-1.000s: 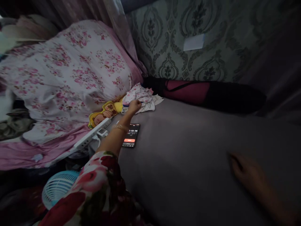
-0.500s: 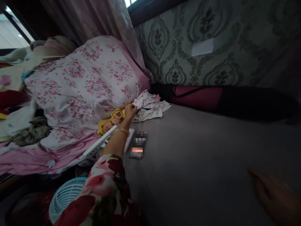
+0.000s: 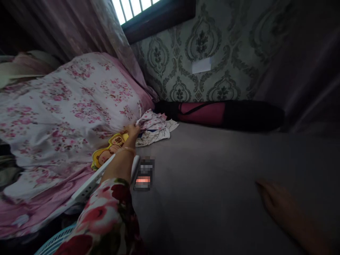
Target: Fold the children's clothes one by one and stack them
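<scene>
My left hand (image 3: 132,130) reaches forward with its fingers pinched on the edge of a small patterned cloth (image 3: 150,120), the top one of a crumpled heap of light clothes. A white printed cloth (image 3: 156,136) lies under it. Just left of the wrist is a yellow cartoon-shaped item (image 3: 106,153). My right hand (image 3: 276,200) is low on the right over the grey surface (image 3: 207,170), dim and blurred, its fingers stretched out and holding nothing.
A dark phone-like object (image 3: 145,173), blurred out, lies beside my left forearm. White power strip (image 3: 89,184) on the left, flowered bedding (image 3: 66,102) behind it. A long black and dark-pink bag (image 3: 204,113) rests along the wall. Blue basket (image 3: 57,241) at bottom left.
The view has turned right, so things appear further left. My left hand now pinches the patterned cloth's edge, where its fingers were close beside it. My right hand remains extended.
</scene>
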The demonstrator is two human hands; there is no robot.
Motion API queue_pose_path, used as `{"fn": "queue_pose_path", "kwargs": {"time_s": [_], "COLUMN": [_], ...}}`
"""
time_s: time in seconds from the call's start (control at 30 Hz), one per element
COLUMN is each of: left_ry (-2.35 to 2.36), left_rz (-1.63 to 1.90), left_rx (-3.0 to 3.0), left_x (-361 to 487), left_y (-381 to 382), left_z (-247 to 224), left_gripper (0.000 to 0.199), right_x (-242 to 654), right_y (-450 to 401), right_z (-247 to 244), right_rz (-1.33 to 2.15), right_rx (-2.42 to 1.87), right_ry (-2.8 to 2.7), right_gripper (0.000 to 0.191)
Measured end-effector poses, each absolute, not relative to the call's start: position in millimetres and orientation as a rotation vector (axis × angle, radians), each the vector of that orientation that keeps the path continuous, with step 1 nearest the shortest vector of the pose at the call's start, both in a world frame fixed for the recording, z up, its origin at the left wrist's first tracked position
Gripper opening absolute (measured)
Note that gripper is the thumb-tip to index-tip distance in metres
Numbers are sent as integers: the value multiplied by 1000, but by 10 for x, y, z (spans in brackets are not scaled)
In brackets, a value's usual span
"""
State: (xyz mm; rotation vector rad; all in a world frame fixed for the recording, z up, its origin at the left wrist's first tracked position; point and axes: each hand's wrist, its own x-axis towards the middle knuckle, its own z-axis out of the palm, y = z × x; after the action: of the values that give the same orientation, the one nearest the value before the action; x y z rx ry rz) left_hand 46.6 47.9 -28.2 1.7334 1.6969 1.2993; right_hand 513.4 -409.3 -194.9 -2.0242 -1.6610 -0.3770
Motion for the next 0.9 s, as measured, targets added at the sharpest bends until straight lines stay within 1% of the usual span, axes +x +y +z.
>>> {"fn": "queue_pose_path", "kwargs": {"time_s": [0.07,0.13,0.2,0.3,0.4,0.53,0.63,0.73,0.8,0.9], "left_ry": [1594,1496,1295,982,837,654,508,413,360,278], "left_rz": [1403,1410,1453,1536,1532,1356,1199,1028,918,779], "left_rx": [1633,1644,1608,1523,1470,1384,1323,1348,1403,1487], "left_x": [598,781,990,1303,1585,1918,2152,2373,2505,2654], "left_y": [508,503,459,323,119,-231,-541,-880,-1115,-1469], "left_z": [-166,-57,34,138,201,209,182,171,188,259], "left_gripper": [23,25,26,27,26,27,30,30,29,28], "right_x": [5162,5170,5164,5147,5122,5073,5036,4963,4863,4633], "right_y": [-4094,-4089,-4081,-4071,-4069,-4075,-4060,-3962,-3823,-3531], "right_z": [-1986,-1993,-1981,-1961,-1958,-1898,-1737,-1478,-1290,-1046], "right_rz": [-436,-493,-524,-524,-477,-396,-289,-70,166,281], "right_rx": [-1990,-1943,-1919,-1926,-1941,-1970,-1970,-1999,-2001,-1789], "right_ry": [-1693,-1709,-1720,-1712,-1683,-1609,-1585,-1542,-1481,-1325], "right_gripper": [42,41,39,39,40,40,39,39,39,34]}}
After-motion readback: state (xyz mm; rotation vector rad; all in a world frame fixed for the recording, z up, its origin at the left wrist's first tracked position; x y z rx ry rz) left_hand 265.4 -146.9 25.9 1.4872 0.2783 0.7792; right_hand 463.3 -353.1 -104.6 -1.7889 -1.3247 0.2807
